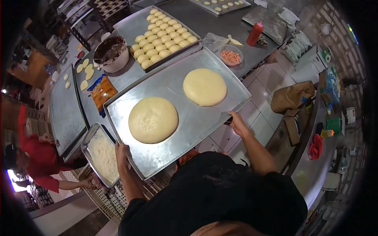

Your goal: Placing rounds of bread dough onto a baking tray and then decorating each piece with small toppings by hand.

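Observation:
Between my two hands is a large metal baking tray (189, 135), tilted in the view. Two big flattened rounds of dough rest on it: one dough round (153, 120) at the left, another dough round (204, 87) farther off at the right. My left hand (122, 152) grips the tray's near left edge. At its right side, my right hand (238, 122) is closed round the rim. The fingers under the tray are partly hidden. Beyond its far edge, a second tray (128, 28) carries rows of small dough balls (163, 37).
A chocolate-smeared bowl (118, 65), an orange-filled bag (103, 92), a bowl of pink pieces (230, 57) and a red squeeze bottle (255, 34) stand on the metal table (175, 8). At left, a co-worker in red (43, 157) reaches toward a pan of flour-like powder (101, 155).

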`<control>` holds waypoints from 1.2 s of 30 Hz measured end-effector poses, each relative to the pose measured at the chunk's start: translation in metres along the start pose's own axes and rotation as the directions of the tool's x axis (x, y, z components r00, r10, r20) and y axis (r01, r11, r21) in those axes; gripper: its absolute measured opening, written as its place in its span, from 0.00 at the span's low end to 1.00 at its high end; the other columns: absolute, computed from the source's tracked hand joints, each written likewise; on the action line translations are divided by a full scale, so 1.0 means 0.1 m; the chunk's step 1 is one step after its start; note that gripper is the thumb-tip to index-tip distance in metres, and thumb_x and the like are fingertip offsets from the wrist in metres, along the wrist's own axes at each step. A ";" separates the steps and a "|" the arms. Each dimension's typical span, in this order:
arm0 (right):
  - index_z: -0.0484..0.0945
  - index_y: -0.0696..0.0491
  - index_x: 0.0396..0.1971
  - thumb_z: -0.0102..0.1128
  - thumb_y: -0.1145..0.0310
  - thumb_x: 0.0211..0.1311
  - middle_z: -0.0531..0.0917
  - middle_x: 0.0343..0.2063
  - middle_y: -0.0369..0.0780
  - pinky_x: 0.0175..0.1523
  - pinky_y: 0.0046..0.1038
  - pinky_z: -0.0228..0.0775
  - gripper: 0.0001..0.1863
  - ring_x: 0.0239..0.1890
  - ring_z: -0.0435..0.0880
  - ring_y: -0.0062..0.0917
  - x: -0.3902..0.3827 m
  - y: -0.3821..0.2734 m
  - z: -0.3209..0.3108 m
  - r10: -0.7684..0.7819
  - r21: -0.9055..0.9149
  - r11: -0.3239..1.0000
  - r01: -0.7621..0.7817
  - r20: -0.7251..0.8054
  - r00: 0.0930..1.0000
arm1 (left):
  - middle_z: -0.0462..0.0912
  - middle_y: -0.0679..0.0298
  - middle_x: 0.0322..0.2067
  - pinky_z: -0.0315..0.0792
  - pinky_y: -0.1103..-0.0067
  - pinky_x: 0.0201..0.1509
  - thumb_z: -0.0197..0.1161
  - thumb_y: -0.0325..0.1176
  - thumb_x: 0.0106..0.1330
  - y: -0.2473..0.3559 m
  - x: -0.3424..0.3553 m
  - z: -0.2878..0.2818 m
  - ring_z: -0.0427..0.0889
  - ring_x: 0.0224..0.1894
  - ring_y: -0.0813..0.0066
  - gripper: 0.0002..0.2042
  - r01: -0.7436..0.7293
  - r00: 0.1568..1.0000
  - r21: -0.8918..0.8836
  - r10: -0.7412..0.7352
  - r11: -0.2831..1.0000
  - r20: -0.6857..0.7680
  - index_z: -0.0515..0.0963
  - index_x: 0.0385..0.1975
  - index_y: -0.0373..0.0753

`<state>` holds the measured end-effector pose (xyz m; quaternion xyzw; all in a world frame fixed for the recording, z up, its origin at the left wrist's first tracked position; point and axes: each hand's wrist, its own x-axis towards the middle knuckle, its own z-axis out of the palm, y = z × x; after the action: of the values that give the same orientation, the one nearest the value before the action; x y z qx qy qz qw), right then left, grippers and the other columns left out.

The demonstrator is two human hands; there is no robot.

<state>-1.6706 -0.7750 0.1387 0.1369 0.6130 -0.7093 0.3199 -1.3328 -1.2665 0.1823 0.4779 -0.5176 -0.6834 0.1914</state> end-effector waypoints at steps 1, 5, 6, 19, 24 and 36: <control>0.73 0.58 0.48 0.51 0.61 0.70 0.83 0.42 0.42 0.51 0.38 0.79 0.16 0.43 0.84 0.30 0.06 -0.03 0.00 0.016 -0.009 1.000 -0.016 0.001 1.000 | 0.71 0.67 0.24 0.67 0.79 0.28 0.55 0.29 0.56 0.07 0.02 0.05 0.73 0.24 0.75 0.16 0.015 0.999 0.083 -0.018 0.996 0.033 0.72 0.46 0.38; 0.73 0.59 0.49 0.49 0.62 0.72 0.82 0.43 0.43 0.51 0.37 0.79 0.17 0.44 0.84 0.30 0.22 -0.24 0.00 0.121 -0.093 0.989 -0.115 0.062 0.991 | 0.74 0.66 0.24 0.69 0.76 0.28 0.54 0.30 0.57 -0.05 0.33 0.01 0.74 0.24 0.72 0.17 -0.046 0.995 0.328 0.014 0.944 0.100 0.73 0.47 0.35; 0.74 0.58 0.49 0.50 0.59 0.71 0.83 0.42 0.41 0.50 0.35 0.78 0.18 0.43 0.84 0.29 0.24 -0.26 -0.01 0.126 -0.123 0.985 -0.118 0.055 0.991 | 0.76 0.64 0.24 0.70 0.74 0.29 0.54 0.31 0.58 -0.16 0.44 -0.03 0.75 0.25 0.70 0.17 -0.143 0.986 0.411 0.094 0.900 0.137 0.73 0.47 0.34; 0.81 0.57 0.35 0.60 0.52 0.67 0.85 0.32 0.40 0.36 0.27 0.76 0.20 0.32 0.84 0.24 0.67 -1.63 -0.66 0.377 -0.913 0.406 0.029 0.196 0.905 | 0.84 0.52 0.31 0.76 0.70 0.39 0.64 0.33 0.61 -0.04 0.31 0.17 0.83 0.34 0.63 0.20 -0.046 0.993 0.814 0.114 0.579 -0.025 0.74 0.50 0.30; 0.81 0.61 0.37 0.65 0.62 0.62 0.84 0.30 0.44 0.39 0.32 0.74 0.15 0.33 0.83 0.30 1.41 -2.83 -0.51 -0.391 -0.840 0.203 0.502 0.401 0.829 | 0.83 0.51 0.38 0.75 0.71 0.44 0.63 0.34 0.65 -0.13 -0.16 0.71 0.82 0.39 0.63 0.20 -0.061 0.857 0.739 0.415 0.671 -0.305 0.74 0.54 0.30; 0.82 0.61 0.34 0.65 0.64 0.53 0.84 0.33 0.52 0.44 0.42 0.74 0.15 0.39 0.84 0.47 2.83 -3.21 -0.45 -0.077 -0.738 -0.101 0.667 0.674 0.734 | 0.81 0.61 0.34 0.73 0.75 0.39 0.58 0.29 0.70 -1.53 -1.80 2.43 0.78 0.34 0.70 0.11 -0.123 0.341 0.371 0.390 0.920 -0.855 0.78 0.49 0.34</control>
<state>-2.0938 -0.7993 0.2142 -0.4644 0.8434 -0.1555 0.2210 -1.4191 -0.9431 0.1299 0.7052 -0.4720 -0.1969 0.4911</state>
